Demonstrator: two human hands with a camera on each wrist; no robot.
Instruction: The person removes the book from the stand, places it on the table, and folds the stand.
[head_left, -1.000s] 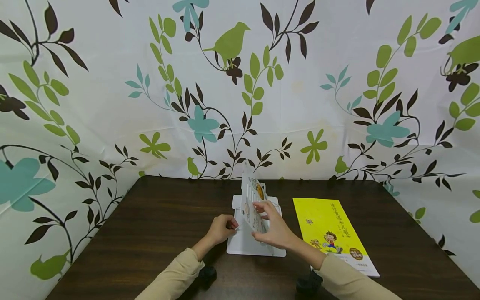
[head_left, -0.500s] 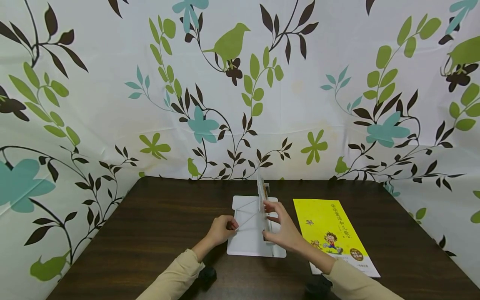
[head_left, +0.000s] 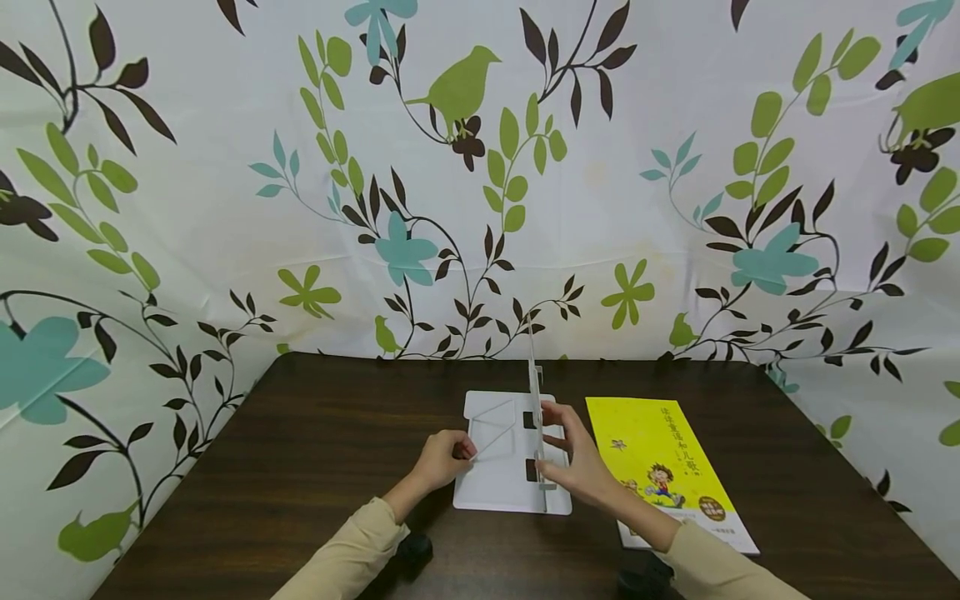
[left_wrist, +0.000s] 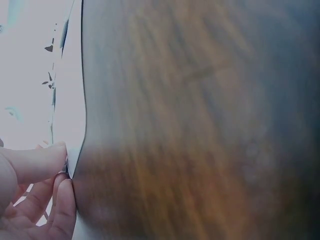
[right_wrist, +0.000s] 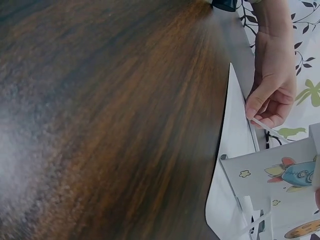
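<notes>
A white book stand lies on the table, its flat base plate (head_left: 487, 492) down and its cartoon-printed panel (head_left: 536, 383) upright, almost edge-on to the head view. My left hand (head_left: 442, 460) pinches the thin white wire support (head_left: 495, 442) at the base's left side. That pinch shows again in the left wrist view, thumb (left_wrist: 42, 162) against a finger close to the plate's edge. At the panel's right side, my right hand (head_left: 579, 458) holds it between thumb and spread fingers. A rocket print (right_wrist: 300, 173) shows on the panel in the right wrist view, where most of that hand is out of frame.
On the right of the dark wooden table (head_left: 337, 400) lies a yellow book (head_left: 637, 425), partly under my right forearm. Black wrist cameras (head_left: 415, 550) sit below both wrists. A leaf-patterned cloth (head_left: 480, 167) hangs behind the table.
My right hand has swung the panel from leaning left to about upright, moving to the right with it. More of the base and wire now shows. My left hand has stayed in place.
</notes>
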